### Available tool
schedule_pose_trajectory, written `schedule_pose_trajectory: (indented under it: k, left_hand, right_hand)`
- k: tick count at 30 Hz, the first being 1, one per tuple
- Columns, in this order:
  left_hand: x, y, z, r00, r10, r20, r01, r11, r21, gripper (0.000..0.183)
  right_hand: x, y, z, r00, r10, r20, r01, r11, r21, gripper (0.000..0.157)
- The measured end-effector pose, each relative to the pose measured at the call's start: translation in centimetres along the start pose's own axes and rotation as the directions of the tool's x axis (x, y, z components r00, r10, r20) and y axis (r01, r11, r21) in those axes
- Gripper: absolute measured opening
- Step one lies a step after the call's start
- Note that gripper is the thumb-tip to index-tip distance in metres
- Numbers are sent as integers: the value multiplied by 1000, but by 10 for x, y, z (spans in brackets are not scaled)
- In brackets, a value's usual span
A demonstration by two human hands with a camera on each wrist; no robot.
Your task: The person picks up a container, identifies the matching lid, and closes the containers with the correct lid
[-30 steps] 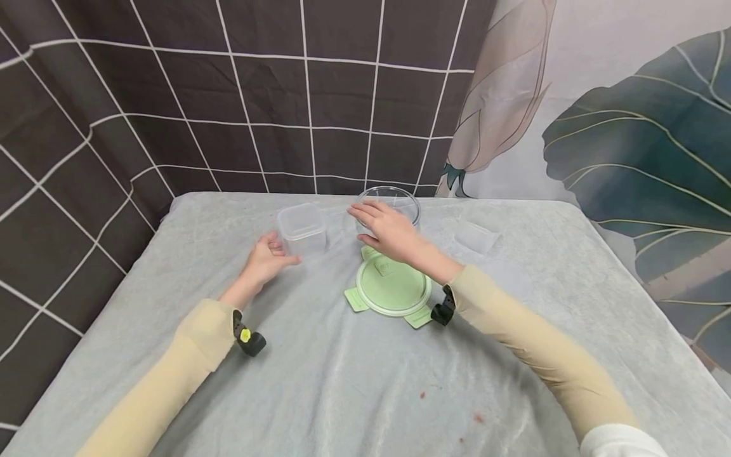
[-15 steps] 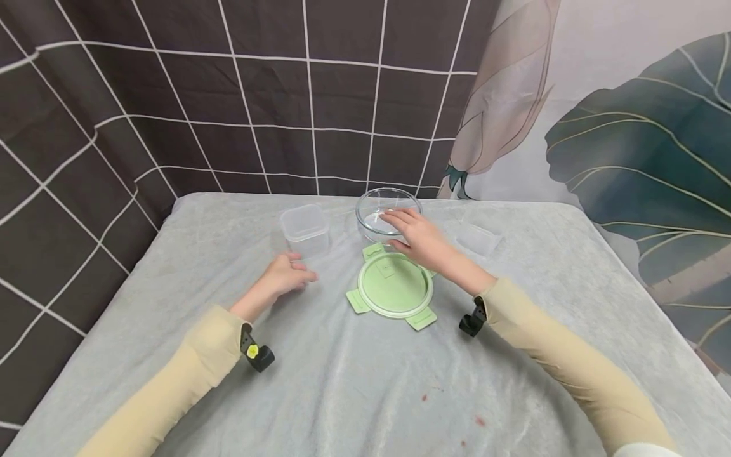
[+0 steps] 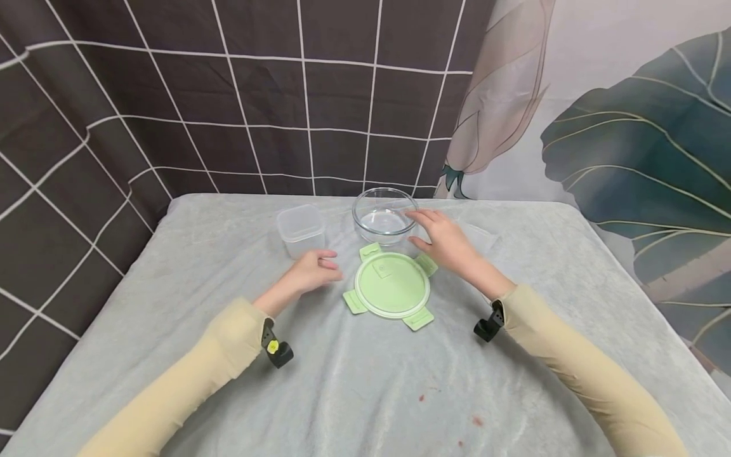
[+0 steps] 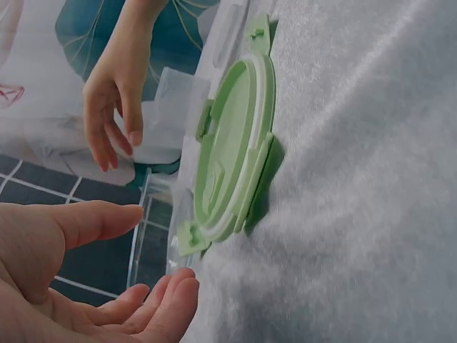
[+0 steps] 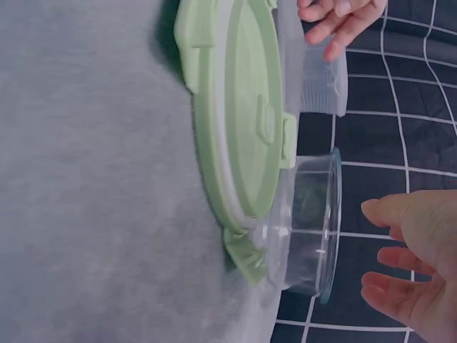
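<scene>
A round clear glass bowl stands near the table's back edge. In front of it lies a round green lid, its clip flaps spread outward. My right hand hovers at the bowl's right side with fingers loosely extended; the right wrist view shows a gap between the fingertips and the bowl's rim. My left hand is over the cloth, between a clear square plastic container and the lid. Its thumb and fingers are apart around nothing, as the left wrist view shows.
Another clear plastic piece lies behind the right hand, partly hidden. A grey cloth covers the table, with small reddish spots near the front. A dark checked curtain hangs behind the table and on the left.
My left hand has moved away from the square container, rightward toward the lid. My right hand has drawn back from over the bowl to its right side. Bowl, lid and container stay put.
</scene>
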State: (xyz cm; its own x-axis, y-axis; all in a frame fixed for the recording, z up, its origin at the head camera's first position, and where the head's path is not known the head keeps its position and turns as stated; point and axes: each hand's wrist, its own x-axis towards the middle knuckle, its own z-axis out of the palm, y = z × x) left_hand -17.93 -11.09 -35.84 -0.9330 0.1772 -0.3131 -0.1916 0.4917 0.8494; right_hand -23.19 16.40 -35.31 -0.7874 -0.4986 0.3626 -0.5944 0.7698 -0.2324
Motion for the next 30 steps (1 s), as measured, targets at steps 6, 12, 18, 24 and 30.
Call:
schedule_pose_trajectory:
  k: [6,12,18,24,30]
  left_hand:
    - [1,3,9,999,5,41,-5,1000,-7,59]
    - [5,-3,13,997,-28,68,27,999,23,60]
    - [3,-6,20,991,-103,89,99,994,44,64]
    - [0,-10,25,984,-132,118,125,990,61,61]
    - [2,-13,29,980,-129,151,127,992,26,58]
  right_hand:
    - [-10,7,1,997,74,10,-75,997,34,47]
    - [-18,11,6,987,139,86,-143,989,37,40]
    - [-25,15,12,976,184,119,-191,980,47,33]
    - [-29,19,16,971,195,139,-207,976,72,24]
    - [-29,20,16,967,200,155,-216,972,90,18]
